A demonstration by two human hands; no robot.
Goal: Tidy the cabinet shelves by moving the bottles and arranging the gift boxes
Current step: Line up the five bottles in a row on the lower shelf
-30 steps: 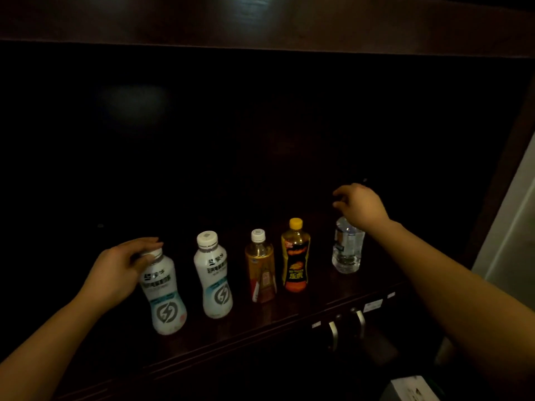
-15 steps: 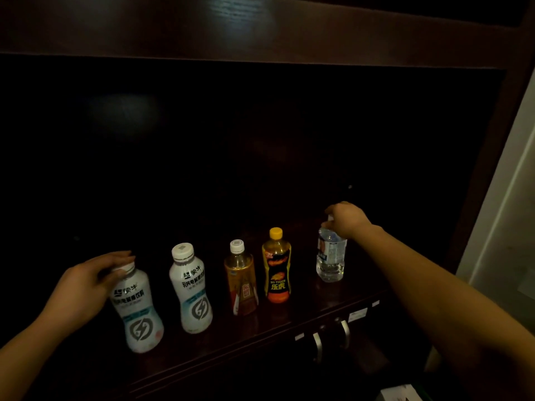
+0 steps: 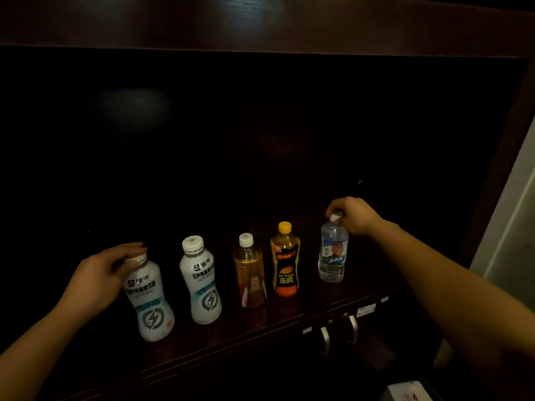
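Several bottles stand in a row on the dark wooden shelf. My left hand grips the cap of the leftmost white drink bottle. To its right stand a second white bottle, an amber tea bottle and a black-and-orange bottle with a yellow cap. At the right end, my right hand pinches the white cap of a clear water bottle. No gift boxes are in view.
The cabinet interior behind the bottles is dark and deep. Below the shelf are cabinet doors with two metal handles. A pale wall runs along the cabinet's right side. Something white lies at the bottom right.
My right hand has come down from above the water bottle onto its cap. My left hand stays on the white bottle's cap. The camera view has shifted slightly.
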